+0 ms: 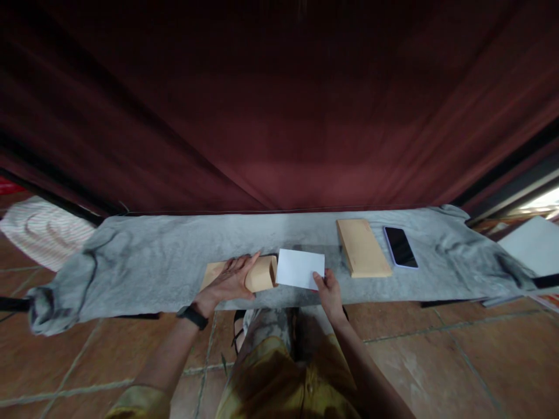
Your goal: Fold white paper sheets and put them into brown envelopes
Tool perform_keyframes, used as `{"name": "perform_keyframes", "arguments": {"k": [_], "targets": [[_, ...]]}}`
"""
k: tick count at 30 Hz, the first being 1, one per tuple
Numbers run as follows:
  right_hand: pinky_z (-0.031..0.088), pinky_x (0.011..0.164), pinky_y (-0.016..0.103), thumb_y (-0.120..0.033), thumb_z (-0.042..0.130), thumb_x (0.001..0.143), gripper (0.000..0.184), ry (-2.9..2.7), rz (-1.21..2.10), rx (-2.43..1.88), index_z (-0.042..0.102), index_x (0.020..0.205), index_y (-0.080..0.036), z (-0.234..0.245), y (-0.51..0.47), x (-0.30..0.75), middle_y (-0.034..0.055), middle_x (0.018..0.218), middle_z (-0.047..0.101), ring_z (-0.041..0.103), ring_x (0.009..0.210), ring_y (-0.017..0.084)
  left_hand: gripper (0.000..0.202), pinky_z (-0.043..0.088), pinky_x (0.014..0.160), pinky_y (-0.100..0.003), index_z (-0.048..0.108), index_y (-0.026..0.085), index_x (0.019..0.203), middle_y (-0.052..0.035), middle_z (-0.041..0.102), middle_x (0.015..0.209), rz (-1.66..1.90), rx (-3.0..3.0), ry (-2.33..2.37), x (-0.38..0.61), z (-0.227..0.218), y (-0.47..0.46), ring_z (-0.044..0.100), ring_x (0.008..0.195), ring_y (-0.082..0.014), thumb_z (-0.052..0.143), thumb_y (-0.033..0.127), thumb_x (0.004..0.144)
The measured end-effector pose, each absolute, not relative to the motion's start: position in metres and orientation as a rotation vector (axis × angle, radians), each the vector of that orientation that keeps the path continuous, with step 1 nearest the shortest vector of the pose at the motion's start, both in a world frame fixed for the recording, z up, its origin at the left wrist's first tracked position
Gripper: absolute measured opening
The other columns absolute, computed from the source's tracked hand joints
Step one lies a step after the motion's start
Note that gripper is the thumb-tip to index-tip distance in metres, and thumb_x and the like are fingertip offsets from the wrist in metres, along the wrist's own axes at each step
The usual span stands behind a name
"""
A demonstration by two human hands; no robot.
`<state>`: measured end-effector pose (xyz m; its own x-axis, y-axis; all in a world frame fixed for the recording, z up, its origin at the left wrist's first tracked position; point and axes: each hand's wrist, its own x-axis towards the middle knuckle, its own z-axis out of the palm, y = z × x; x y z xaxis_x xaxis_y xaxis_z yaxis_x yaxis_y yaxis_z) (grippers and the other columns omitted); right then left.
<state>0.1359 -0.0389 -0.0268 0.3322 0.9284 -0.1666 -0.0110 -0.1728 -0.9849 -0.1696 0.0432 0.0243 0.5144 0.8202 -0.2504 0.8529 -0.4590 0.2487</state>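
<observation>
A brown paper envelope (262, 273) lies on the grey cloth, its mouth bulging apart toward the right. Across it rests my left hand (233, 279), fingers and thumb spread around its sides and holding it. My right hand (329, 294) pinches a white card or folded paper (300, 267) at its lower right corner. The card's left edge is right at the envelope's mouth; whether it touches the rim I cannot tell. Farther right lies a stack of brown envelopes (363, 247), apart from both hands.
A phone (400, 247) with a dark screen lies right of the stack. The grey cloth (148, 262) covers a narrow bench. Behind it hangs a dark red curtain (279, 145). Striped fabric (46, 230) is at the far left, a white surface (533, 244) at the far right.
</observation>
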Motion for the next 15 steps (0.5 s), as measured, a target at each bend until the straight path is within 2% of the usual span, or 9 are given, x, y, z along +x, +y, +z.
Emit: {"name": "perform_keyframes", "arguments": {"k": [4,8,10,15], "targets": [[0.059,0.070,0.036,-0.056,0.055,0.089,0.036,-0.949,1.032,-1.485,0.059,0.100,-0.022,-0.026,-0.039,0.130,0.0101,0.097,0.073,0.069,0.086,0.025,0.129,0.022,0.121,-0.047,0.002,0.028,0.162,-0.0126,0.039,0.157,-0.128,2.422,1.387,-0.168,0.026,0.042,0.035,0.145,-0.0361,0.080,0.048,0.061],[0.057,0.079,0.035,-0.057,0.052,0.090,0.041,-1.045,0.995,-1.498,0.063,0.105,-0.020,-0.029,-0.038,0.131,0.0094,0.102,0.074,0.069,0.089,0.023,0.129,0.022,0.121,-0.047,0.001,0.029,0.162,-0.0121,0.039,0.156,-0.136,2.416,1.382,-0.165,0.027,0.041,0.037,0.145,-0.0356,0.080,0.047,0.061],[0.056,0.081,0.035,-0.056,0.052,0.089,0.041,-1.101,0.969,-1.507,0.067,0.101,-0.019,-0.030,-0.036,0.135,0.0086,0.097,0.074,0.068,0.087,0.023,0.130,0.021,0.121,-0.047,0.001,0.028,0.162,-0.0122,0.040,0.155,-0.137,2.414,1.386,-0.164,0.027,0.041,0.036,0.145,-0.0355,0.080,0.047,0.060],[0.054,0.063,0.032,-0.050,0.055,0.088,0.035,-1.186,1.060,-1.535,0.072,0.097,-0.020,-0.026,-0.026,0.147,0.0056,0.082,0.072,0.065,0.068,0.021,0.131,0.019,0.122,-0.048,0.000,0.026,0.162,-0.0137,0.037,0.156,-0.141,2.416,1.402,-0.162,0.023,0.041,0.031,0.147,-0.0357,0.080,0.048,0.059]]}}
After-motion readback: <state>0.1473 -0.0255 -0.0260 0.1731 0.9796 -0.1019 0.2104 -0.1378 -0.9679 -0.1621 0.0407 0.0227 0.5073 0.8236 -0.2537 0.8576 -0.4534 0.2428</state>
